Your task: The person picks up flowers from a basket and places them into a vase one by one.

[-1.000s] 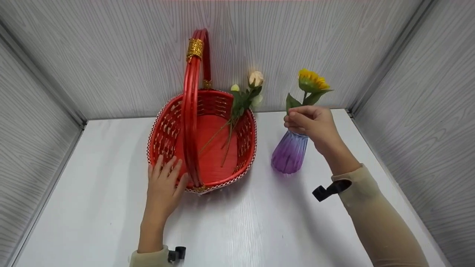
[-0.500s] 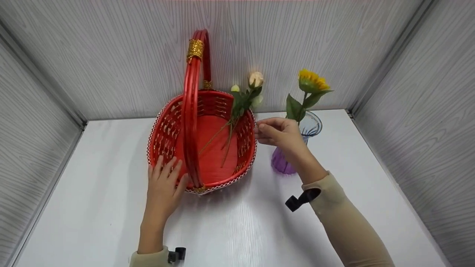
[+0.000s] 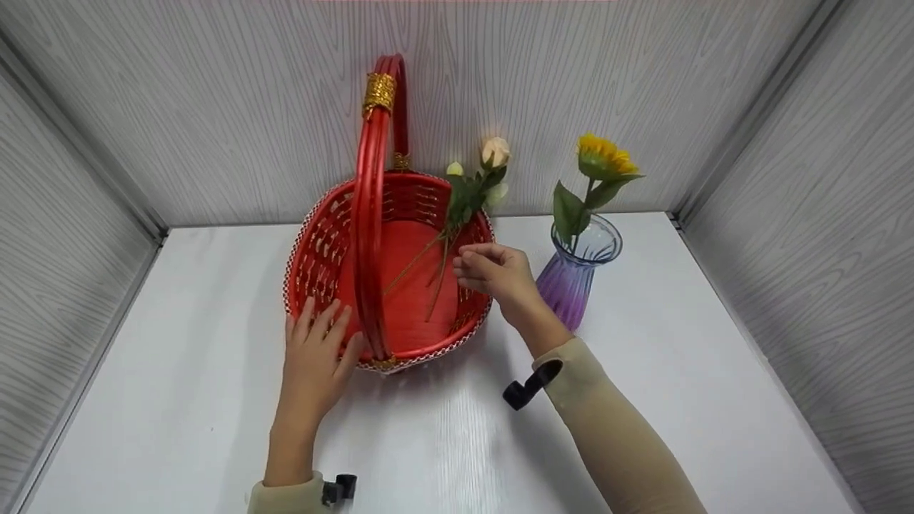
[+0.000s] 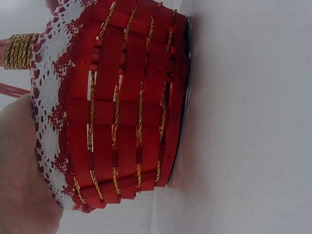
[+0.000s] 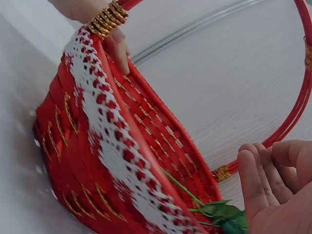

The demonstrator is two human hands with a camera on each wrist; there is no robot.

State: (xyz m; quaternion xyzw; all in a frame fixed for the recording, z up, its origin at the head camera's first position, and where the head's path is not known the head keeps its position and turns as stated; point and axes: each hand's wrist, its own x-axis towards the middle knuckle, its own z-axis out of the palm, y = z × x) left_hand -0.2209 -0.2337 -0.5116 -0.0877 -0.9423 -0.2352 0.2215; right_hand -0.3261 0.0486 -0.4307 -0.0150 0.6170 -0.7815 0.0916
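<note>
Roses (image 3: 468, 194) slant in the basket (image 3: 314, 268), blooms toward back right.

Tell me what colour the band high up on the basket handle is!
The wrapped band is gold, clearest in the head view.

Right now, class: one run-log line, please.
left hand: on basket rim | right hand: near pale flowers, nothing held | yellow flower: in vase

A smooth white table (image 3: 443, 442) carries a red woven basket (image 3: 405, 303) and a fluted, translucent blue-to-purple vase (image 3: 570, 280) beside it.
</note>
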